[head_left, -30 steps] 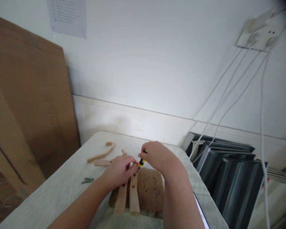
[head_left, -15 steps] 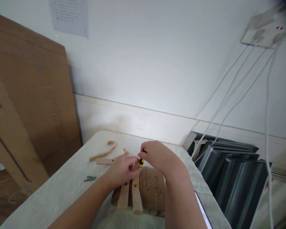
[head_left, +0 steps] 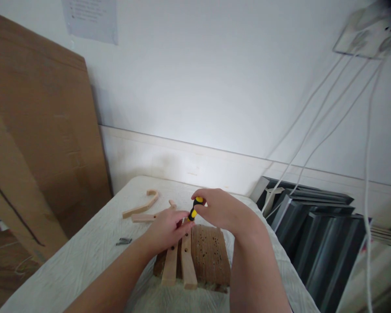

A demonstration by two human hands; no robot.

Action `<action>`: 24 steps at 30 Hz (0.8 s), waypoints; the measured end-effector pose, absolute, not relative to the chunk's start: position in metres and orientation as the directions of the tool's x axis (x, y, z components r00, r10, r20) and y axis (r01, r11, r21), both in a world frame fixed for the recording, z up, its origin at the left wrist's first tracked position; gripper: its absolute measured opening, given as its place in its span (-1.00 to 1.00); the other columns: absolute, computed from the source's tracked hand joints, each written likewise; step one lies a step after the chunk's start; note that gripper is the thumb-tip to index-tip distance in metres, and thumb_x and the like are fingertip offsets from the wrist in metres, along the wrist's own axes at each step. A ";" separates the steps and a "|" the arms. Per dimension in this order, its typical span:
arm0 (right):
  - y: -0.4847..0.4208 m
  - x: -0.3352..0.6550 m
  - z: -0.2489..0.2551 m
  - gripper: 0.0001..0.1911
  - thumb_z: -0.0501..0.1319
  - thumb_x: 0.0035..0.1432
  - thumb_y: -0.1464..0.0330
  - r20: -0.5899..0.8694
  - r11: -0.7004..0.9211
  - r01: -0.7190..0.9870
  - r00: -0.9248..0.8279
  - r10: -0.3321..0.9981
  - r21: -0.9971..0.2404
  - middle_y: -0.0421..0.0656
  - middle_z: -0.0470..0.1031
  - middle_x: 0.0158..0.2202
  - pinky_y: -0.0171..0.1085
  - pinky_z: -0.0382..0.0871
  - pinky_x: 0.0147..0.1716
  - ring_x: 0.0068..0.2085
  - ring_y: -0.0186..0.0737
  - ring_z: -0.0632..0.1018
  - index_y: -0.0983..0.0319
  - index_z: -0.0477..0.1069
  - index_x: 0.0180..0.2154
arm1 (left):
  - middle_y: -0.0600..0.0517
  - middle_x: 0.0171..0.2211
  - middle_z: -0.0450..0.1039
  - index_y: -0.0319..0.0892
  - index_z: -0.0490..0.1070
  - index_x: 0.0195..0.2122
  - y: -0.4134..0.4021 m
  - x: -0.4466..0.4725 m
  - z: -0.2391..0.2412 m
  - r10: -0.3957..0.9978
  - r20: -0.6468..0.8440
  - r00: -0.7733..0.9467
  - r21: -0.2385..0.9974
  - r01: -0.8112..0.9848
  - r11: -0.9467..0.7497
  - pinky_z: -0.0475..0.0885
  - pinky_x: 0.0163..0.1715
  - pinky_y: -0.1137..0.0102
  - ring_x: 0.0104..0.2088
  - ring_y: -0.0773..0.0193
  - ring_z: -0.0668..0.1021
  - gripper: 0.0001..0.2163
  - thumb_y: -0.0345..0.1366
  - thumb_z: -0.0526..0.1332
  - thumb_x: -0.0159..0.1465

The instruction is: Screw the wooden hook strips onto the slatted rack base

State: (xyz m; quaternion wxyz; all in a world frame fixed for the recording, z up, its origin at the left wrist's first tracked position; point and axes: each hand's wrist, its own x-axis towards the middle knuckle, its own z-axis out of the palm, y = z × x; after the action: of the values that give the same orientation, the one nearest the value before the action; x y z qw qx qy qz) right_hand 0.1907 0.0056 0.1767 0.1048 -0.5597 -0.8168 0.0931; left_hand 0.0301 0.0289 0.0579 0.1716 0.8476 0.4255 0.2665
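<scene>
My right hand (head_left: 223, 211) grips a black and yellow screwdriver (head_left: 193, 214), which leans with its handle up and to the right. My left hand (head_left: 167, 230) is closed around the far end of a pale wooden hook (head_left: 188, 265), close to the screwdriver's lower end; its fingers hide the tip. That wooden piece and a second wooden strip (head_left: 170, 267) lie side by side on a brown wooden board (head_left: 211, 256) dotted with small holes. Past my left hand lie two loose wooden hooks, a curved one (head_left: 141, 209) and a straighter one (head_left: 144, 218).
Several dark screws (head_left: 124, 241) lie on the white-clothed table (head_left: 81, 269), left of my hands. A large cardboard box (head_left: 48, 113) stands at left. Dark grey metal panels (head_left: 326, 243) lean at right, below a socket (head_left: 361, 39) with hanging white cables (head_left: 367, 182).
My right fingers have opened out around the screwdriver's handle, so more of it shows, and it leans further right. My left hand stays in place. The view has shifted slightly.
</scene>
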 end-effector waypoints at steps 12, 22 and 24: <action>0.008 0.183 0.176 -0.72 0.16 0.15 0.21 0.085 0.274 0.923 -0.260 0.962 -0.271 -0.07 0.59 -0.30 -0.27 0.25 -0.38 -0.33 -0.19 0.54 0.21 0.54 -0.22 | 0.15 -0.61 0.29 -0.19 0.47 -0.29 0.026 0.033 0.061 0.840 0.387 0.381 0.561 0.626 -0.542 0.09 -0.52 0.47 -0.57 0.37 0.30 -0.80 -0.18 0.15 0.24; 0.007 0.191 0.179 -0.70 0.15 0.09 0.48 0.127 0.416 0.835 -0.398 0.908 -0.359 -0.08 0.61 -0.21 -0.31 0.31 -0.29 -0.29 -0.25 0.55 0.26 0.55 -0.15 | 0.12 -0.59 0.33 -0.21 0.41 -0.40 0.026 0.035 0.062 0.808 0.397 0.436 0.550 0.592 -0.589 0.09 -0.51 0.47 -0.55 0.36 0.34 -0.78 -0.22 0.08 0.28; 0.007 0.191 0.180 -0.73 0.16 0.10 0.47 0.126 0.398 0.847 -0.379 0.917 -0.353 -0.07 0.61 -0.24 -0.31 0.30 -0.29 -0.29 -0.23 0.54 0.28 0.56 -0.18 | 0.14 -0.62 0.30 -0.20 0.42 -0.39 0.026 0.035 0.061 0.822 0.383 0.422 0.549 0.612 -0.570 0.07 -0.53 0.47 -0.57 0.37 0.32 -0.78 -0.18 0.12 0.26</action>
State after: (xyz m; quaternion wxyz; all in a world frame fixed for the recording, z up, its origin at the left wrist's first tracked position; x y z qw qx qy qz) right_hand 0.1910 0.0073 0.1803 0.1521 -0.5363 -0.8222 0.1154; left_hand 0.0349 0.0261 0.0608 0.1651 0.8269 0.4334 0.3181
